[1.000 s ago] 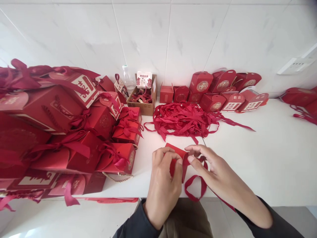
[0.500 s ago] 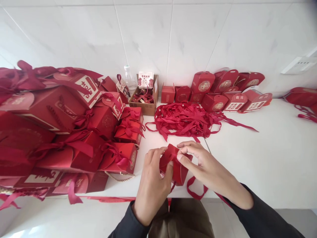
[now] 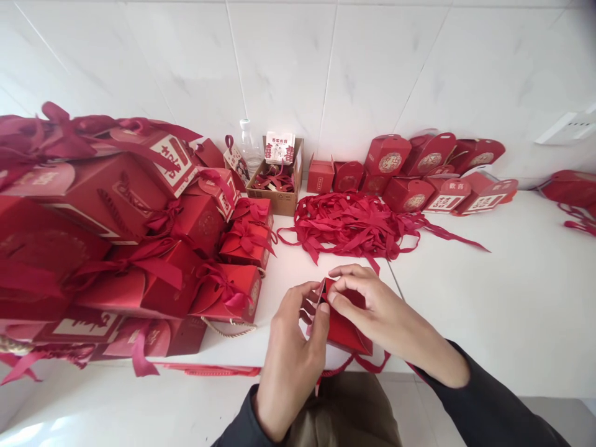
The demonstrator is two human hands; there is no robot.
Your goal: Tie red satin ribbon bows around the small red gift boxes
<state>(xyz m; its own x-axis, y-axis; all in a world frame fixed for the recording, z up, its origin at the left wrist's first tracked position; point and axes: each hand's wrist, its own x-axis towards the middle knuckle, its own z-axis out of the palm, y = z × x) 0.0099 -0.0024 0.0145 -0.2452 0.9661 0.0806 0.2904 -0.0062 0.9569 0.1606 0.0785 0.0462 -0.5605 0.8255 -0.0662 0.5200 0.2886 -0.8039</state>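
Note:
A small red gift box [image 3: 347, 332] stands tilted at the table's front edge, between my two hands. My left hand [image 3: 298, 335] is closed around its left side, with the thumb on the near face and the fingers behind a raised flap. At the top opening, my right hand [image 3: 363, 304] makes a pinch; what its fingertips hold is hidden. A red ribbon [image 3: 372, 365] hangs in a loop below the box and runs under my right wrist.
Finished-looking red boxes with bows [image 3: 153, 273] are piled on the left. Behind my hands lies a heap of red ribbons [image 3: 349, 226]. A small cardboard box [image 3: 284, 203], a clear bottle [image 3: 249, 146] and more red boxes [image 3: 433, 164] stand along the tiled wall.
The gift box has turned and tipped, with its flap now raised at the left. My left fingers have shifted behind that flap, and my right fingertips have moved slightly left and down.

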